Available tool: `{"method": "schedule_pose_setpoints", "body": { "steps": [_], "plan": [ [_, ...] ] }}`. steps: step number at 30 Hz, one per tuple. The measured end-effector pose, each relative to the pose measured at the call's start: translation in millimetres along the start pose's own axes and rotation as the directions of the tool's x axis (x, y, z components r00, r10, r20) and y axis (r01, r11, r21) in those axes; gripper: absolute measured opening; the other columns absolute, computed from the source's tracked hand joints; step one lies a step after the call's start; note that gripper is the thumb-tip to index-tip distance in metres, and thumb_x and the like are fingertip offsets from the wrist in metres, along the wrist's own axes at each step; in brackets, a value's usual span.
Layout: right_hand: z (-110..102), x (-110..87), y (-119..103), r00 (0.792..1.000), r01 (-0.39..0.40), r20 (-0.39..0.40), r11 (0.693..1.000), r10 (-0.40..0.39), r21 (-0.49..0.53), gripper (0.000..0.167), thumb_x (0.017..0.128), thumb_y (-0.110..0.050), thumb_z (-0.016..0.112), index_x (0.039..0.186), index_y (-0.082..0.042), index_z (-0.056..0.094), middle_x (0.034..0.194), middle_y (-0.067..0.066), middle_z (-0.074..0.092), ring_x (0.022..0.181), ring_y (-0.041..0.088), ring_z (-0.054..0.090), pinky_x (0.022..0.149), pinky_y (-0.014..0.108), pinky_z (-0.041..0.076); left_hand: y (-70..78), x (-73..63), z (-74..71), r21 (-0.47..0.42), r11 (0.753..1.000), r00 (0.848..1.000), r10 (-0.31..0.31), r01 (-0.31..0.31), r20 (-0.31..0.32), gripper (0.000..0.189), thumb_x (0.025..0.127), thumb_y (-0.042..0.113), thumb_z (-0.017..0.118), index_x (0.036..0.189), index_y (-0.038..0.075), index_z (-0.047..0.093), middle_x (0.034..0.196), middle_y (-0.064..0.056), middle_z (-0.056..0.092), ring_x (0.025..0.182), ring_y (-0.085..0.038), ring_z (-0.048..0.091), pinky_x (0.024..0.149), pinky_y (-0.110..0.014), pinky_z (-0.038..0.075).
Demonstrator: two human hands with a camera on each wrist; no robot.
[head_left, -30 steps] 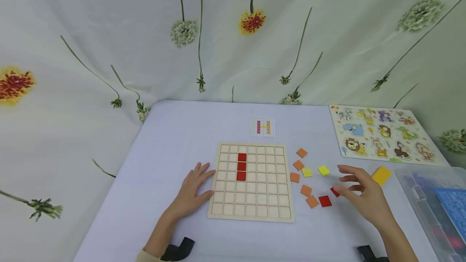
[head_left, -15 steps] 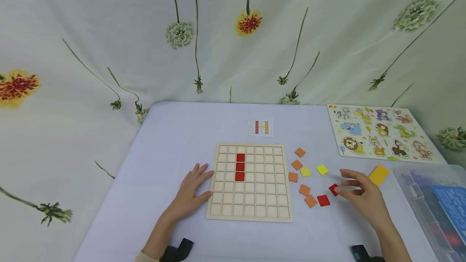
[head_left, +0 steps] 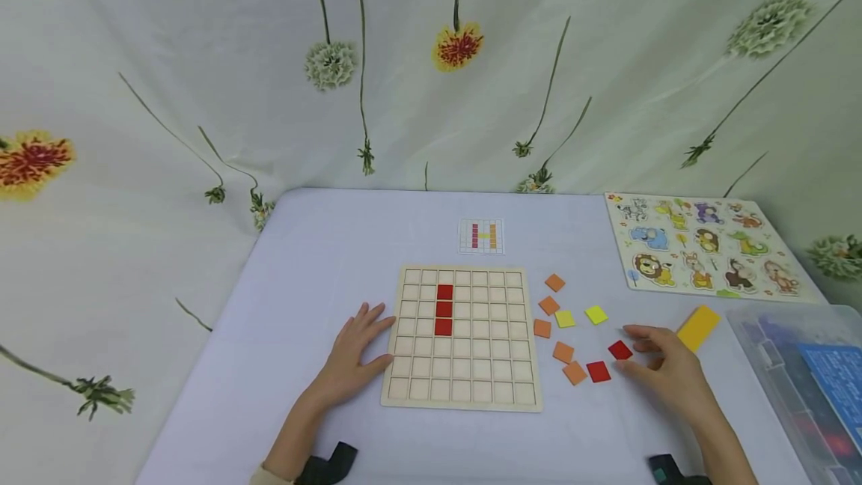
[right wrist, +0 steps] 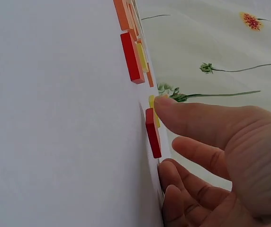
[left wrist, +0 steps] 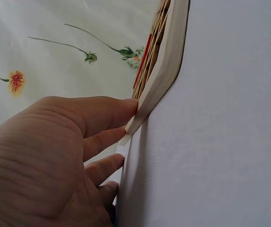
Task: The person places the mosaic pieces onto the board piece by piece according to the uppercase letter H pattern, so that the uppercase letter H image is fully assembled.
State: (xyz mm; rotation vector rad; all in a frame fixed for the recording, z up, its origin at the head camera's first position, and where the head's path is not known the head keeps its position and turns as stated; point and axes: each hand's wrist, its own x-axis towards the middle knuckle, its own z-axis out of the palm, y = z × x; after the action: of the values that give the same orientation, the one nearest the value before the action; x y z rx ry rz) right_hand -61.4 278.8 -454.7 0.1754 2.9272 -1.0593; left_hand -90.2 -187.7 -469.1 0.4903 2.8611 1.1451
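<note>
A wooden grid board [head_left: 462, 403] lies on the table with red square tiles [head_left: 444, 309] in one column. My left hand [head_left: 353, 354] rests at its left edge, fingers spread; in the left wrist view the thumb [left wrist: 109, 113] touches the board's rim. To the right, my right hand [head_left: 673, 373] hovers low with thumb and index apart around the near side of a loose red tile [head_left: 620, 350]. That tile [right wrist: 153, 133] lies flat on the table in the right wrist view, ungripped; whether the thumb touches it I cannot tell. Another red tile [head_left: 598, 371] lies beside it.
Several orange tiles [head_left: 563, 352] and yellow tiles [head_left: 595, 314] lie right of the board. A small pattern card [head_left: 481, 236] sits behind it. A yellow block [head_left: 698, 328], a clear plastic box [head_left: 761, 365] and an animal picture board [head_left: 714, 245] are at the right.
My right thumb, earlier over the corner of the loose red tile, has drawn back toward me, and more of the tile shows. The index finger has lowered. My left hand stays put.
</note>
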Motion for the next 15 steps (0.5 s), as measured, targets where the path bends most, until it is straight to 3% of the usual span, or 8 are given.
{"method": "schedule_pose_setpoints", "body": {
  "steps": [11,15],
  "plan": [
    [4.1,0.9,0.0,0.998,0.063,-0.025,0.996,-0.065,-0.066,0.048,0.074,-0.012,0.083,0.117,-0.001,0.067,0.112,0.019,0.057,0.090,0.025,0.054,0.063,0.015,0.045,3.2,0.5,-1.8,0.001,1.000,1.000,-0.013,0.013,0.005,0.055,0.085,0.012,0.068,0.138,0.004,0.053,0.155,-0.020,0.036,0.148,-0.044,0.015,0.117,-0.062,0.008],
    [3.6,0.1,-1.3,0.998,0.048,-0.026,0.996,-0.050,-0.071,0.045,0.074,-0.013,0.083,0.114,0.000,0.068,0.109,0.018,0.056,0.088,0.024,0.052,0.062,0.016,0.044,3.3,0.5,-1.8,0.000,1.000,1.000,-0.008,0.008,0.003,0.055,0.085,0.011,0.068,0.138,0.004,0.053,0.155,-0.020,0.036,0.148,-0.044,0.016,0.117,-0.062,0.009]
  ]
}}
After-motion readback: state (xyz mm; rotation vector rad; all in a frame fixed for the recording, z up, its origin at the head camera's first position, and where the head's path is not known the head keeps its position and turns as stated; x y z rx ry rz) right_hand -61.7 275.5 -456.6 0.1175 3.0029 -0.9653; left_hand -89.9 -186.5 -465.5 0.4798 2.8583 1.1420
